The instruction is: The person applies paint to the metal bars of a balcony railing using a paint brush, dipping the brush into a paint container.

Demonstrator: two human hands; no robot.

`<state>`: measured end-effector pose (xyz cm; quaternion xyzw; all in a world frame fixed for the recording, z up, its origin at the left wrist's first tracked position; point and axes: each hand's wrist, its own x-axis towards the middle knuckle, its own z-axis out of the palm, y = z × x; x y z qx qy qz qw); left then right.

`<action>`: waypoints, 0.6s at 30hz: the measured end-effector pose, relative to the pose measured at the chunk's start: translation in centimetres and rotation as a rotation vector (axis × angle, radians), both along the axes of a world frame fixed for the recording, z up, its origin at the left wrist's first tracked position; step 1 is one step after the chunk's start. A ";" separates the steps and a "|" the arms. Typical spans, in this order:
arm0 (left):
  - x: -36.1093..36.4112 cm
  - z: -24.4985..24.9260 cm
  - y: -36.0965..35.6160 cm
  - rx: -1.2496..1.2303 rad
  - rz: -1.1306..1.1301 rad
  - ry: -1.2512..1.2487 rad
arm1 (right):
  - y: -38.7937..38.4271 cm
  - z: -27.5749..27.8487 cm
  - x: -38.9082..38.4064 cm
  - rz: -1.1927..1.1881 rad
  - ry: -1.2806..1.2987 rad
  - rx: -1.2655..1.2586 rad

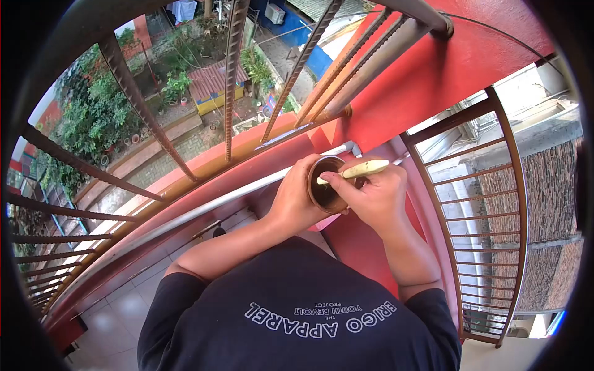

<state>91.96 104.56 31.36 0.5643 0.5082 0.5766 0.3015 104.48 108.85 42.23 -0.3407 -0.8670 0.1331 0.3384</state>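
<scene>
My left hand (293, 193) is wrapped around the side of a brown can (319, 166), holding it tilted in front of my chest so that its round mouth and dark inside show. Between the thumb and fingers of my right hand (378, 193) is a paintbrush (366, 168) with a thick, stained, pale yellow handle. The handle lies across the can's mouth, and its lower end points into the can. The bristles are hidden there. My right fingers are right at the can's rim.
A curved railing of ribbed metal bars (230, 80) runs ahead and to the left, above a pink-red ledge (272, 151) with a white pipe (247, 187). A red wall (396, 105) rises ahead right. Another brown railing (520, 185) stands at right; a garden lies below.
</scene>
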 end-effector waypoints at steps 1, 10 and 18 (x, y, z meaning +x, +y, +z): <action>-0.2 0.0 0.2 -0.021 -0.043 -0.030 | 0.2 0.4 0.1 -0.014 0.033 -0.052; -0.2 -0.2 -0.1 0.054 -0.013 -0.098 | -0.5 -0.7 -0.3 -0.043 -0.013 -0.186; -0.7 0.9 -0.6 -0.035 -0.076 -0.150 | 0.1 2.6 2.6 -0.057 0.159 -0.129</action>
